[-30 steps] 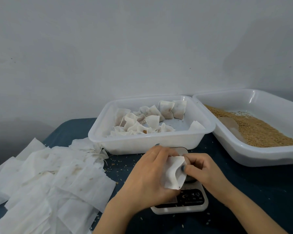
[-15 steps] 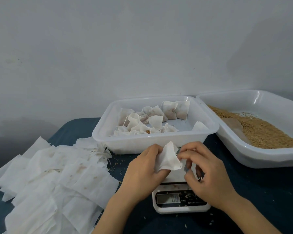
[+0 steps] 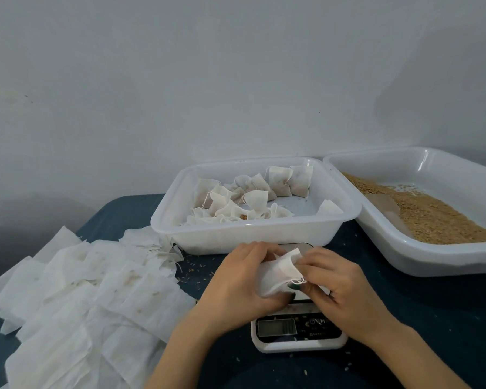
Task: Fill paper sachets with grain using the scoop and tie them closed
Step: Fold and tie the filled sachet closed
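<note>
Both hands hold one white paper sachet (image 3: 278, 272) just above a small white kitchen scale (image 3: 299, 331). My left hand (image 3: 242, 279) grips its body from the left. My right hand (image 3: 337, 282) pinches its gathered mouth and thin drawstring. Brown grain (image 3: 432, 217) fills the white tray (image 3: 421, 254) at the right. Several filled, tied sachets (image 3: 250, 197) lie in the middle white tray (image 3: 236, 237). No scoop shows clearly; a pale flat shape lies in the grain.
Several flat empty paper sachets (image 3: 82, 299) are spread over the left of the dark blue tabletop (image 3: 432, 318). Loose grains are scattered near the scale and the middle tray. A plain grey wall stands behind the trays.
The sachet has dropped lower over the scale and turned sideways, its mouth now gathered toward my right fingers. My right hand has shifted onto the drawstring.
</note>
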